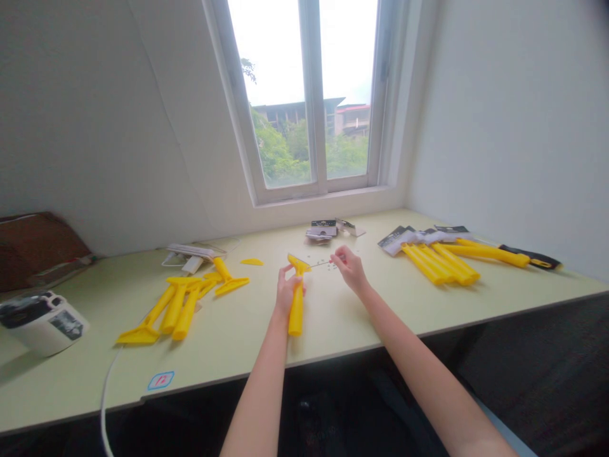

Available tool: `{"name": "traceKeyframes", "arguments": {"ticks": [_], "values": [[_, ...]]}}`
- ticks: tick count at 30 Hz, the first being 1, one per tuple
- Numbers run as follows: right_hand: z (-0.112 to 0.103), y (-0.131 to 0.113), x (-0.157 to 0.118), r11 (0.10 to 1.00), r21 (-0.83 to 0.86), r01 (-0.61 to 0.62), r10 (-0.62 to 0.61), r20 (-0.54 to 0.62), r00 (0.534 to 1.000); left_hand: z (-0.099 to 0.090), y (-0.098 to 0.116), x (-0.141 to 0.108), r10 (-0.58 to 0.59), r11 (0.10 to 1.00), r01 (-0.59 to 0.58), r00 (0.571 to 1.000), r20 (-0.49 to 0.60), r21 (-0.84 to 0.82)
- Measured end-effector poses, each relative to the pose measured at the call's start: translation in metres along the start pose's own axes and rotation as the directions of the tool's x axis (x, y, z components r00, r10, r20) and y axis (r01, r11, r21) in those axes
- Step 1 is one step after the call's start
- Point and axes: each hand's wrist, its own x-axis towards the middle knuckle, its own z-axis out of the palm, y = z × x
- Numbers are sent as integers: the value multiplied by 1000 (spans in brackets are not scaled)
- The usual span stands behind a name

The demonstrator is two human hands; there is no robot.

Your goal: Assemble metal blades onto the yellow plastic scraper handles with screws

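Two bare forearms (257, 406) rise from the bottom edge. Left hand (289, 291) wraps a yellow plastic scraper (296, 314), handle toward the person, blade end pointing away. Right hand (351, 269), just beside that blade end, pinches a thin sliver (321, 264), too fine to identify. More yellow scrapers (183, 311) lie farther left on the pale table (228, 346).

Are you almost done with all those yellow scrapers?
Maybe about halfway, though I can't be sure. The loose yellow scrapers on the left look finished. Your left hand holds another scraper, and your right hand pinches a thin sliver near its head. The packaged scrapers on the right look left to do.
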Motion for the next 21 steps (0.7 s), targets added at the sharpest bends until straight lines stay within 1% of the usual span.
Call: {"name": "traceKeyframes", "arguments": {"ticks": [6, 10, 15, 17, 21], "values": [[1, 3, 1, 1000, 15, 4, -4, 2, 1000, -1, -1, 1, 3, 1000, -3, 1000, -1, 8], [1, 4, 1, 1000, 0, 13, -13, -17, 1000, -2, -2, 2, 4, 1000, -4, 1000, 2, 15], [0, -1, -2, 997, -67, 29, -36, -105, 994, -2, -1, 2, 5, 1000, -5, 1000, 14, 15], [0, -2, -3, 997, -76, 17, -27, -122, 992, -2, -1, 2, 5, 1000, -5, 1000, 14, 13], [2, 2, -2, 998, -69, 3, -6, -49, 999, -3, -1, 2, 7, 1000, -7, 1000, -11, -5]]}}
